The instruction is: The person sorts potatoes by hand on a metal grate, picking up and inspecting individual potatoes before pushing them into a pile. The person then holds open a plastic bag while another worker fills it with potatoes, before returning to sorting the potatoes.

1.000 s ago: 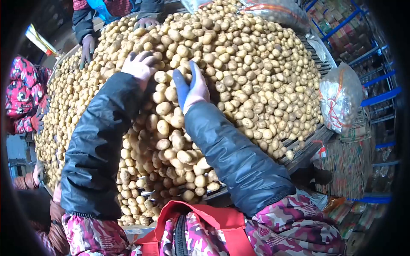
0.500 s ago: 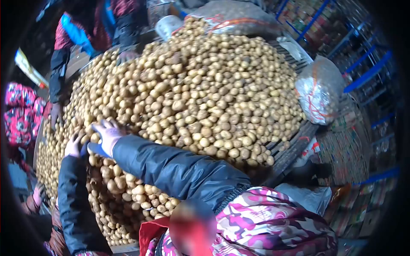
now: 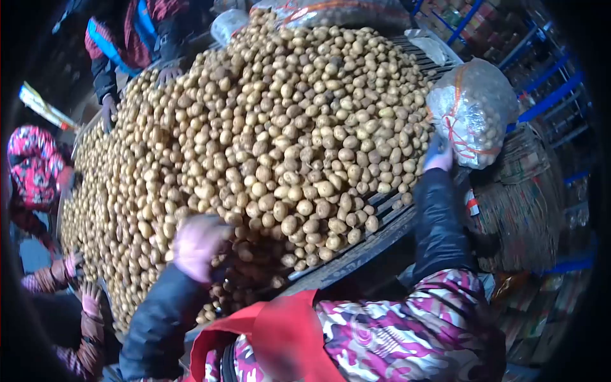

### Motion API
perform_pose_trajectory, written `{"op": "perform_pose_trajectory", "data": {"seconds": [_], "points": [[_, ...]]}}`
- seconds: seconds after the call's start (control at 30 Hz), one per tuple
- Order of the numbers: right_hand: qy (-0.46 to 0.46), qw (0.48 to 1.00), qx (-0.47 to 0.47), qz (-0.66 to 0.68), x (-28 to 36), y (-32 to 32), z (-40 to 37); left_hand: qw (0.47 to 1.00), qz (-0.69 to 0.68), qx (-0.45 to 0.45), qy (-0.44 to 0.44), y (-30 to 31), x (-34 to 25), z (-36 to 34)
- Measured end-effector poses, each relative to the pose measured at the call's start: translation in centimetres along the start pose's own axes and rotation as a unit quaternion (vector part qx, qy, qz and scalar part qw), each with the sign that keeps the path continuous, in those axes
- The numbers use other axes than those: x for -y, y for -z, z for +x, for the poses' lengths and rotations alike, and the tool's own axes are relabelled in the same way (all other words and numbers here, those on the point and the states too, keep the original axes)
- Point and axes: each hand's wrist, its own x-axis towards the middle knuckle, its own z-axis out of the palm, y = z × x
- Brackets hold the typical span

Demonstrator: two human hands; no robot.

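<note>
Potatoes (image 3: 286, 121) lie in a broad heap over a slatted table (image 3: 382, 207). My left hand (image 3: 200, 245), in a pink glove smeared by motion, is low over the near part of the heap; its fingers do not show clearly. To the right, my right hand (image 3: 439, 155), in a pink and blue glove, is stretched out at the heap's right edge, right beside a clear plastic sack (image 3: 468, 121) tied with red-orange string. Its fingers point away from me, apart, with nothing visible in them.
Another full sack (image 3: 344, 14) lies at the far edge beside a pale bucket (image 3: 229, 27). Co-workers' hands (image 3: 108, 111) are at the heap's left side. Stacked flat bundles (image 3: 519, 216) and blue rails (image 3: 554, 99) stand to the right.
My hands, close together on the left of the heap before, are now apart. The right has swung far right to the tied sack; the left has moved nearer and rightward.
</note>
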Motion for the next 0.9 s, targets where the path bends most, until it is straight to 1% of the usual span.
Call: {"op": "perform_pose_trajectory", "data": {"seconds": [0.03, 0.07, 0.1, 0.13, 0.17, 0.2, 0.23, 0.27, 0.3, 0.33, 0.4, 0.47, 0.5, 0.53, 0.57, 0.6, 0.63, 0.67, 0.7, 0.73, 0.77, 0.8, 0.83, 0.87, 0.9], "points": [[-0.004, 1.000, 0.014, -0.004, -4.4, 0.6, 2.4, 0.996, -0.067, 0.056, -0.035, -1.6, -3.5, 2.7], [-0.008, 1.000, 0.019, 0.003, -9.3, 4.4, 6.7, 0.984, -0.077, 0.143, -0.079, -3.5, -6.7, 5.6], [-0.011, 1.000, 0.027, 0.011, -13.8, 7.9, 11.5, 0.978, -0.119, 0.055, -0.165, -8.0, -8.5, 6.3], [-0.017, 0.999, 0.038, 0.021, -17.6, 6.9, 14.2, 0.971, -0.098, 0.063, -0.210, -11.1, -10.7, 6.9], [-0.021, 0.998, 0.063, 0.023, -12.4, 5.0, 13.8, 0.965, -0.095, -0.009, -0.244, -14.2, -12.6, 6.9], [0.088, 0.914, -0.019, -0.395, -7.4, 3.2, 6.2, 0.958, -0.139, 0.003, -0.250, -16.1, -14.0, 7.9], [0.022, 0.951, 0.058, -0.303, -4.6, 2.2, 4.7, 0.957, -0.146, 0.040, -0.248, -17.2, -14.5, 8.8], [-0.051, 0.968, 0.137, -0.206, -3.5, 0.8, 3.2, 0.964, -0.146, 0.033, -0.221, -19.5, -14.6, 9.3], [-0.085, 0.983, 0.128, -0.099, -4.4, 0.3, 2.6, 0.963, -0.148, 0.028, -0.222, -20.8, -14.1, 9.8], [-0.123, 0.986, 0.113, 0.007, -5.2, 0.4, 2.4, 0.962, -0.151, 0.022, -0.227, -21.4, -13.6, 10.3], [-0.089, 0.988, 0.121, -0.043, -5.7, 0.7, 0.9, 0.959, -0.181, 0.043, -0.216, -20.8, -13.7, 11.2], [-0.102, 0.983, 0.152, 0.009, -7.0, 0.0, 0.3, 0.963, -0.180, 0.019, -0.202, -20.6, -13.9, 11.5], [-0.136, 0.972, 0.184, -0.060, -7.0, -0.1, -0.1, 0.970, -0.131, -0.041, -0.199, -21.2, -13.9, 11.7], [-0.088, 0.975, 0.196, -0.059, -7.7, -0.7, -0.7, 0.972, -0.079, -0.100, -0.196, -22.1, -13.6, 11.8], [-0.083, 0.974, 0.203, -0.062, -1.5, -3.6, -4.4, 0.967, -0.023, -0.171, -0.188, -22.5, -13.1, 12.0], [-0.296, 0.921, 0.228, 0.113, 5.3, -5.1, -10.3, 0.972, 0.006, -0.184, -0.145, -23.3, -12.9, 12.0], [-0.372, 0.896, 0.217, 0.111, 4.2, -6.4, -10.5, 0.975, -0.015, -0.182, -0.131, -22.7, -12.4, 11.9], [-0.272, 0.926, 0.244, 0.091, -0.6, -7.8, -9.7, 0.976, -0.036, -0.180, -0.119, -21.7, -11.6, 11.9], [-0.168, 0.947, 0.265, 0.072, -4.2, -9.0, -8.6, 0.985, 0.028, -0.117, -0.123, -20.7, -11.1, 11.7], [-0.216, 0.947, 0.224, 0.084, 5.5, -11.6, -15.0, 0.981, 0.061, -0.137, -0.125, -20.3, -10.5, 11.3], [-0.236, 0.935, 0.242, 0.105, -1.3, -13.0, -12.4, 0.982, 0.054, -0.133, -0.124, -20.5, -9.8, 10.9], [-0.269, 0.907, 0.303, 0.115, -1.6, -14.2, -12.9, 0.982, 0.045, -0.128, -0.129, -20.8, -9.2, 10.5], [-0.192, 0.935, 0.262, 0.140, 0.4, -15.6, -16.4, 0.985, 0.070, -0.103, -0.117, -20.4, -8.6, 9.9], [-0.217, 0.917, 0.309, 0.127, 0.4, -16.6, -16.9, 0.987, 0.096, -0.079, -0.106, -20.0, -8.0, 9.1], [-0.193, 0.940, 0.266, 0.092, 4.2, -17.7, -20.1, 0.996, 0.057, -0.044, -0.056, -20.1, -7.5, 8.2]]}}
